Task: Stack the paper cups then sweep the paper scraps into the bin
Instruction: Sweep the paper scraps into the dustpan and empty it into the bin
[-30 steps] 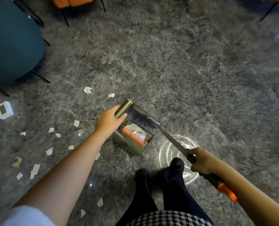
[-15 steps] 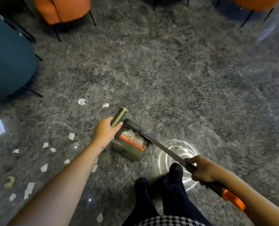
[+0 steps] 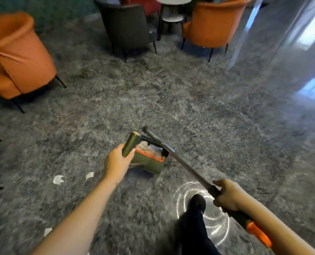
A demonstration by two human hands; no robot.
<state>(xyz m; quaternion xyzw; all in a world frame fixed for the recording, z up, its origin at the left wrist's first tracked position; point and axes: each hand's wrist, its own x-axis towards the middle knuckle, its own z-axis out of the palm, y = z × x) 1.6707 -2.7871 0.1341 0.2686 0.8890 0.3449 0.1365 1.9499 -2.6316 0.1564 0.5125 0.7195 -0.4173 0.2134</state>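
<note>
Near frame centre, dustpan [image 3: 149, 162]: tilting back with white paper scraps [image 3: 149, 147] lying inside (tipped, I judge, so nothing is spilling).
Left hand [image 3: 117, 162]: gripping the green handle [image 3: 130, 144], steadying the load.
Right hand [image 3: 226, 195]: wrapping around the broom shaft [image 3: 186, 168] at lower right, its far end lying across the pan's top.
Loose scraps [image 3: 58, 179]: lying lower left, awaiting sweeping.
Bin, cups: not showing.
Floor [image 3: 189, 98]: shining speckled grey, reflecting ring light.
Room: orange chairs [image 3: 22, 57] standing upper left and upper right, dark chair [image 3: 125, 26] between.

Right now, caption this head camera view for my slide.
Left hand grips the green dustpan, right hand holds the broom, paper scraps lie on grey floor.
</note>
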